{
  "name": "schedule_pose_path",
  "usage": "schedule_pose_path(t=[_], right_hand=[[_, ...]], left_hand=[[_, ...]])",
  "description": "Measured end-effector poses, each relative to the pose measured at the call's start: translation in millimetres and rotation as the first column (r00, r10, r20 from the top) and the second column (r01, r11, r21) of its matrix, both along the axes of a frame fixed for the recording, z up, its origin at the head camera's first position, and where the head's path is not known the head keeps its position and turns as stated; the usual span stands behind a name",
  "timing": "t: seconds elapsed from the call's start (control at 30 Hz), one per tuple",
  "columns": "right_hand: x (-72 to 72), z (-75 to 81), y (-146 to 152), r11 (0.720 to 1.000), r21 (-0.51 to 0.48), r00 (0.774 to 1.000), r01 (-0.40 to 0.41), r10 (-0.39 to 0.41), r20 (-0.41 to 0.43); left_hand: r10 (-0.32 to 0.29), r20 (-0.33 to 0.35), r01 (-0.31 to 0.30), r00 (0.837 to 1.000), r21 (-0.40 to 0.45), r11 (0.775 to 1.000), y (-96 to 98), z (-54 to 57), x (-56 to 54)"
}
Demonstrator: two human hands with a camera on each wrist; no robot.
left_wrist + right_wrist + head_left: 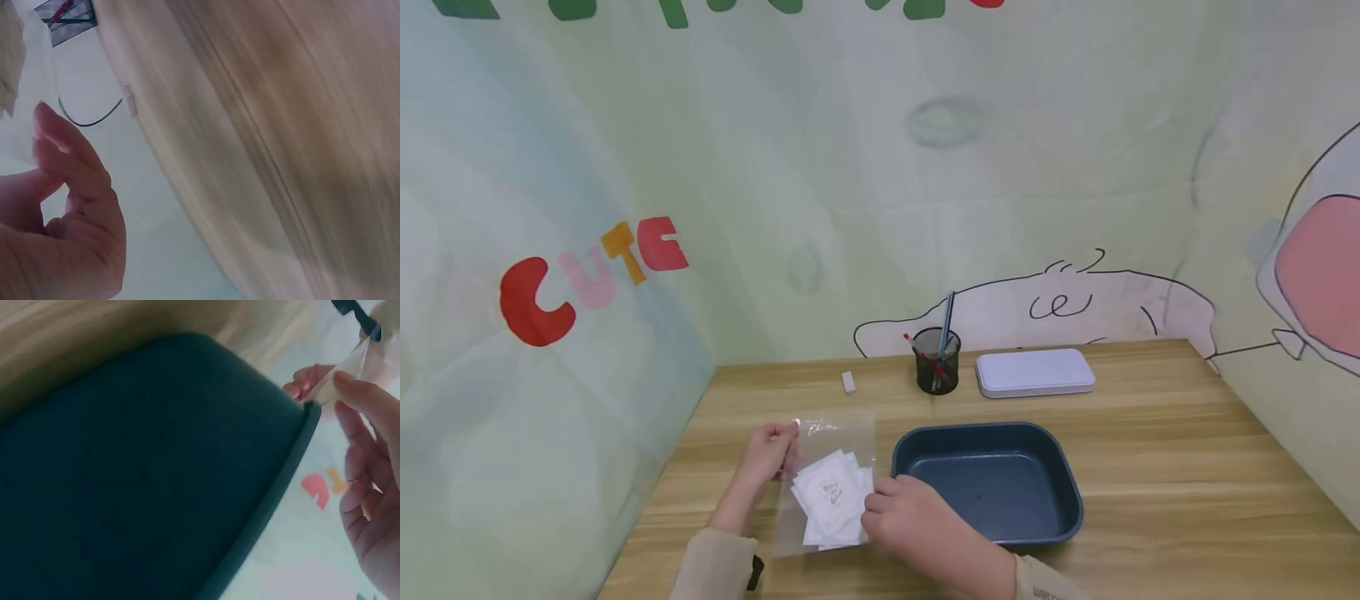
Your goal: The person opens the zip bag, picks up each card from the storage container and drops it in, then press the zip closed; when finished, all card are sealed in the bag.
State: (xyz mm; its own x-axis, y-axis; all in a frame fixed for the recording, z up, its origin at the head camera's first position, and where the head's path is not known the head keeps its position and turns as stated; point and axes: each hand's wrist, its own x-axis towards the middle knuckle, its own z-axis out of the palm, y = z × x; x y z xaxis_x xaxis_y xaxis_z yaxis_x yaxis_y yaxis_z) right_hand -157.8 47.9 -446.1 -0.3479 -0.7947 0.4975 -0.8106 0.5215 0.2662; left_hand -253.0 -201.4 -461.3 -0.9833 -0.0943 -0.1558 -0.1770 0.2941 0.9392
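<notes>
A clear plastic bag [831,435] is held up over the left part of the table, with several white square packets [835,504] overlapping inside it. My left hand [767,454] pinches the bag's upper left edge between thumb and fingers. On the opposite side, my right hand [913,521] grips the right edge near the packets. The right wrist view shows the right hand [375,469] with thumb and forefinger pinching a pale edge, beside the blue basin's rim. In the left wrist view the left hand [81,200] has thumb and fingertips together; the bag is faint there.
A dark blue basin [1063,467] stands just right of the bag, close to my right forearm. Along the back of the wooden table [1150,417] are a white eraser [848,382], a black mesh pen cup [937,371] with pens, and a white case [1036,372].
</notes>
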Motion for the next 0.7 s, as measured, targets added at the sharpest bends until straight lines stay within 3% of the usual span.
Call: schedule_pose_path(t=[0.27, 0.5, 0.7], right_hand=[[1.7, -13.8, -22.0, 0.992, 0.124, 0.999, 0.005, 0.0, -0.039], [2.5, -22.1, -26.9, 0.982, 0.178, 0.996, 0.071, -0.059, -0.072], [-1.5, -26.5, -31.0, 0.962, 0.246, 0.993, 0.115, -0.115, -0.016]], left_hand=[[-0.026, 0.026, 0.03, 0.999, -0.15, 0.988, -7.0, -9.1, -4.6], [-0.025, 0.062, 0.031, 0.998, -0.11, 0.993, -9.1, -14.4, -4.9], [-0.025, 0.067, 0.032, 0.997, -0.096, 0.995, -9.5, -20.2, -5.5]])
